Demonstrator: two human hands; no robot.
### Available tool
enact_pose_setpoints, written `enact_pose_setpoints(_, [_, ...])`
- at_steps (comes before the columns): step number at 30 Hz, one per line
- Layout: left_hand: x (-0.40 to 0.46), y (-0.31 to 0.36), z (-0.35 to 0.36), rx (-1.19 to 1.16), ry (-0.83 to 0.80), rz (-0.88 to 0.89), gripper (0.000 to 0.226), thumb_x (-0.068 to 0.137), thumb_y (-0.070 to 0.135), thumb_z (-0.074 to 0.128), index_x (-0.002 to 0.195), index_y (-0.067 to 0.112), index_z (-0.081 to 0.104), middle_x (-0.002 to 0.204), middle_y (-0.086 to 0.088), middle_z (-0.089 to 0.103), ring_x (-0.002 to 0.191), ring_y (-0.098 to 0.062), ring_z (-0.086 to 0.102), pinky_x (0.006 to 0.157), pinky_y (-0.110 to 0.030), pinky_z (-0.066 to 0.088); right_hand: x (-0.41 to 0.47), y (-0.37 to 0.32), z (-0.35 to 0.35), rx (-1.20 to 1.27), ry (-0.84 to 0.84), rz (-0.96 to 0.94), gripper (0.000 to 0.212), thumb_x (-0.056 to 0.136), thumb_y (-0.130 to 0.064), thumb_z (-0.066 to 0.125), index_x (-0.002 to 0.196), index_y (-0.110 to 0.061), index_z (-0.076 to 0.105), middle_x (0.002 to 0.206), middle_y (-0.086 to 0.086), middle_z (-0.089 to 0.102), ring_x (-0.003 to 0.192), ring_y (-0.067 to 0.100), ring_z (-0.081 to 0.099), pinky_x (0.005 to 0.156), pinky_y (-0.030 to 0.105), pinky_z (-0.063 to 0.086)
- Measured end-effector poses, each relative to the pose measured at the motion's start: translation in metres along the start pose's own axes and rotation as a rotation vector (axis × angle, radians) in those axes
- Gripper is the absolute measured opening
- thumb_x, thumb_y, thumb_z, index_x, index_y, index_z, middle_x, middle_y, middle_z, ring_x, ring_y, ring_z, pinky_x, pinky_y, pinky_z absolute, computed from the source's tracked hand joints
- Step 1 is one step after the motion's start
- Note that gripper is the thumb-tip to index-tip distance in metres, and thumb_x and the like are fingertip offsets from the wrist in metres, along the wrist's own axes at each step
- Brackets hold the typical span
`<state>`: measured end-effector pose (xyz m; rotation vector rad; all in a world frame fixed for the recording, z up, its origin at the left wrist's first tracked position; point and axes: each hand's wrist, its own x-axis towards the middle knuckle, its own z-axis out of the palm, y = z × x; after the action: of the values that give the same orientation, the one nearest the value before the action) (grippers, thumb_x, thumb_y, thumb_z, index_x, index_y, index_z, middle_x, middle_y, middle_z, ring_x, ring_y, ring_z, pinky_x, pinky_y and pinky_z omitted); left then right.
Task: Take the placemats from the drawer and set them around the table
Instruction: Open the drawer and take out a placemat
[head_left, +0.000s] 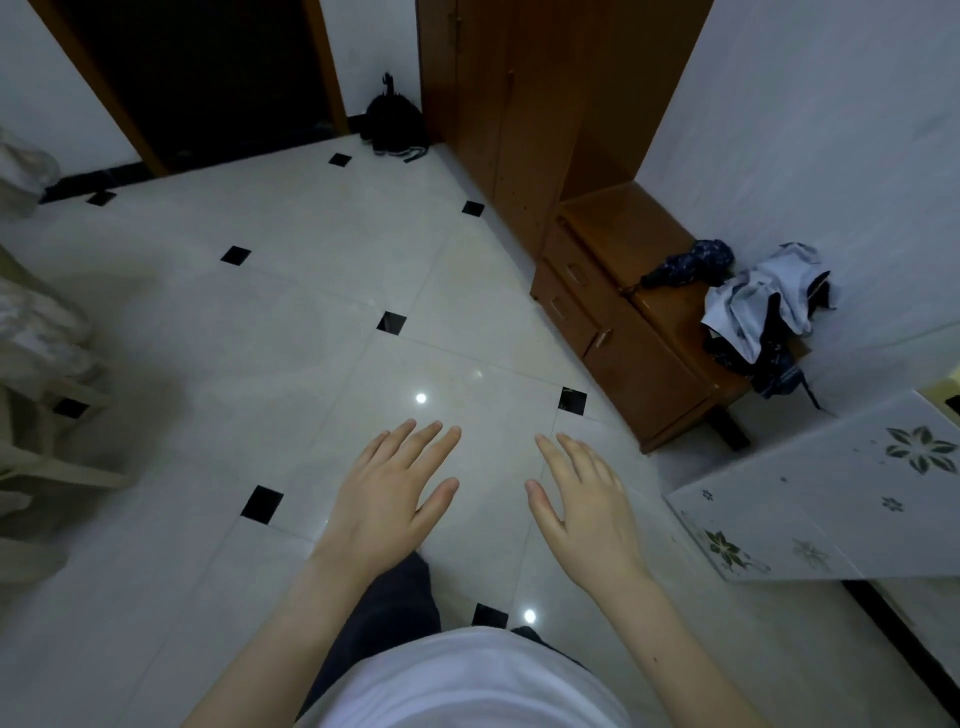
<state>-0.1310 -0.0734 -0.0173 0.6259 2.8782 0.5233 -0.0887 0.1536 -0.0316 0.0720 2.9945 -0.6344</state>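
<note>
My left hand (392, 496) and my right hand (584, 501) are both stretched out in front of me over the tiled floor, palms down, fingers apart, holding nothing. A low brown wooden cabinet (644, 364) stands to the right against the wall; its two drawers (571, 291) are shut. At the right edge is the corner of a white table (831, 493) with a flower pattern. No placemat is in view.
A tall wooden wardrobe (519, 104) stands behind the low cabinet. Folded umbrellas and crumpled cloth (763, 312) lie on the cabinet top. A dark doorway (197, 78) is at the back, a black bag (392, 122) beside it, and pale chairs (36, 364) on the left.
</note>
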Motion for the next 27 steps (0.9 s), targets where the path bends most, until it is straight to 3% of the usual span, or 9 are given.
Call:
enact_pose_setpoints(5, [0.055, -0.08, -0.042, 0.031, -0.003, 0.0, 0.063, 0.093, 0.056, 0.014, 0.148, 0.03, 0.03, 0.152, 0.005, 0.035, 0.144, -0.019, 0.024, 0.118, -0.036, 0.018, 0.082, -0.053, 0.011, 0.025, 0.031, 0.032, 0.055, 0.096, -0.046, 0.038, 0.147, -0.023, 0.036, 0.151, 0.006, 0.039, 0.138, 0.023, 0.034, 0.114, 0.038, 0.026])
enact_pose_setpoints(13, [0.148, -0.159, -0.117, 0.046, 0.053, 0.064, 0.062, 0.091, 0.053, 0.021, 0.146, 0.026, 0.036, 0.15, 0.002, 0.039, 0.142, -0.023, 0.028, 0.116, -0.041, 0.023, 0.185, -0.112, -0.002, 0.006, 0.171, 0.077, 0.054, 0.095, -0.042, 0.041, 0.143, -0.017, 0.044, 0.144, 0.01, 0.047, 0.131, 0.026, 0.043, 0.108, 0.037, 0.031])
enact_pose_setpoints(27, [0.332, -0.21, -0.109, 0.013, -0.061, 0.137, 0.062, 0.092, 0.056, 0.019, 0.148, 0.032, 0.03, 0.151, 0.007, 0.036, 0.143, -0.019, 0.024, 0.117, -0.036, 0.02, 0.36, -0.094, 0.01, 0.053, 0.161, 0.189, 0.051, 0.098, -0.041, 0.042, 0.145, -0.021, 0.04, 0.146, 0.007, 0.044, 0.133, 0.023, 0.04, 0.11, 0.037, 0.028])
